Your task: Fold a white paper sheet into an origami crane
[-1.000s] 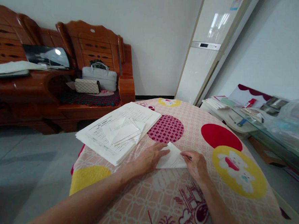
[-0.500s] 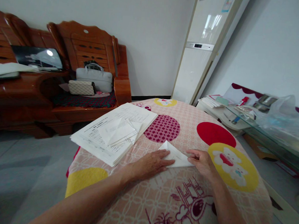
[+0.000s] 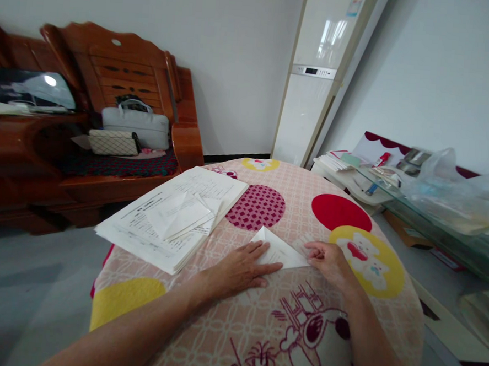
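A white sheet of paper (image 3: 284, 254), folded into a triangle, lies on the tablecloth in front of me. My left hand (image 3: 239, 270) rests flat on its left part, palm down, thumb and fingers apart. At the paper's right corner, my right hand (image 3: 329, 263) has its fingers curled in, with the index finger reaching forward. The tip of that corner disappears at its fingers. Left of the hands is a stack of printed sheets (image 3: 142, 229), with several folded paper pieces (image 3: 184, 215) lying on top.
A patterned cloth covers the round table (image 3: 202, 324). Beyond it stand a wooden sofa (image 3: 186, 146) with bags (image 3: 136, 128) and a tall white air conditioner (image 3: 302, 115). To the right, a glass-topped stand (image 3: 417, 207) holds papers, a plastic bag (image 3: 439, 173) and small items.
My view has turned slightly right, so the surroundings shift left. My left hand's fingers have spread wider on the folded paper. The right hand stays at its right corner.
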